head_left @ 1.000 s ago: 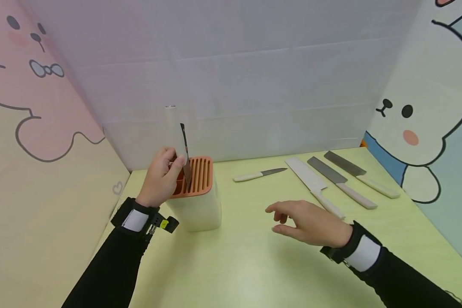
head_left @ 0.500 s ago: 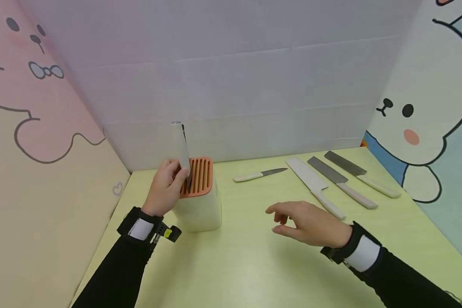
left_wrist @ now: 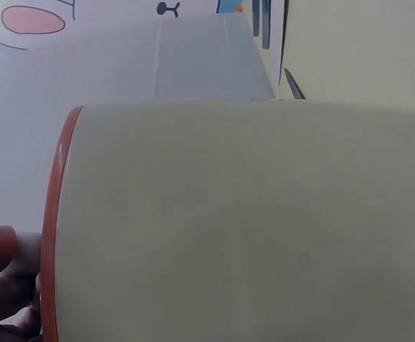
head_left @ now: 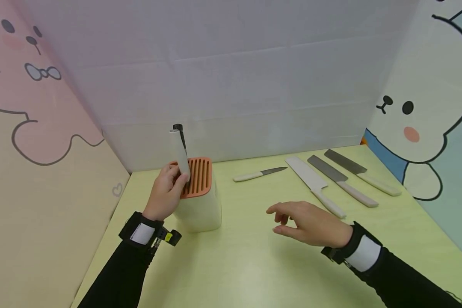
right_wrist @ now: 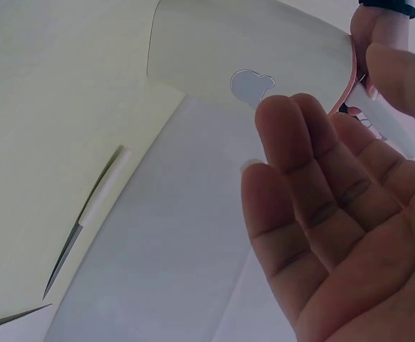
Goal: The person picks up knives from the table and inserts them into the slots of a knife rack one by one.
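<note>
My left hand pinches the white handle of a knife near its lower end, with thumb and fingers close over the knife block. The blade is down in the block's slotted orange top and mostly hidden. A cream knife block stands upright on the table, and its side fills much of the left wrist view. Behind the handle rises a slim black-ended thing, its lower part hidden. My right hand hovers over the table, fingers relaxed and holding nothing, left of a cleaver-like knife.
A small paring knife lies right of the block. Two more broad-bladed knives, a middle knife and a far-right knife, lie beside the cleaver-like one, handles toward me. A pale wall rises behind the table.
My left hand has lowered the knife into the block's slotted top, moving slightly right and down; its blade has sunk from view. The right hand has stayed in place.
</note>
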{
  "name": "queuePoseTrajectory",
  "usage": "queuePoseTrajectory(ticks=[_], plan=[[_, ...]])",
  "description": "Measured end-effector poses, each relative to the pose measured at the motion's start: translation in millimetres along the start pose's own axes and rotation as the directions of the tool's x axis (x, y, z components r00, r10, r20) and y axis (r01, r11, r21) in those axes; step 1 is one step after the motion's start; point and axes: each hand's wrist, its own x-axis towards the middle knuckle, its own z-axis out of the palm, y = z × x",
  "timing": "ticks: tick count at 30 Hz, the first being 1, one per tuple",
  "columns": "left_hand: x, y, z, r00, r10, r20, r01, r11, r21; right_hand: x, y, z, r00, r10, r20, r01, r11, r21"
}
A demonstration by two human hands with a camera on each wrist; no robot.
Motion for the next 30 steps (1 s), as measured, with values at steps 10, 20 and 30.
queuePoseTrajectory(ticks=[10, 20, 30], plan=[[0.8, -3.7, 4.2, 1.0, 0.005, -0.009, -0.004, 0.996, 0.093, -0.4, 1.1, -0.7, 1.0, 0.01, 0.002, -0.01, 1.0, 0.011], [1.8, -0.7, 8.3, 0.998, -0.025, -0.058, 0.034, 0.986, 0.165, -1.6, 2.5, 0.0, 1.0, 0.017, 0.01, -0.017, 0.999, 0.032], [1.9, 4.0, 13.8, 0.978, -0.097, -0.183, 0.131, 0.974, 0.186, -3.1, 5.3, 3.9, 1.0, 0.012, 0.0, -0.012, 0.999, 0.04]])
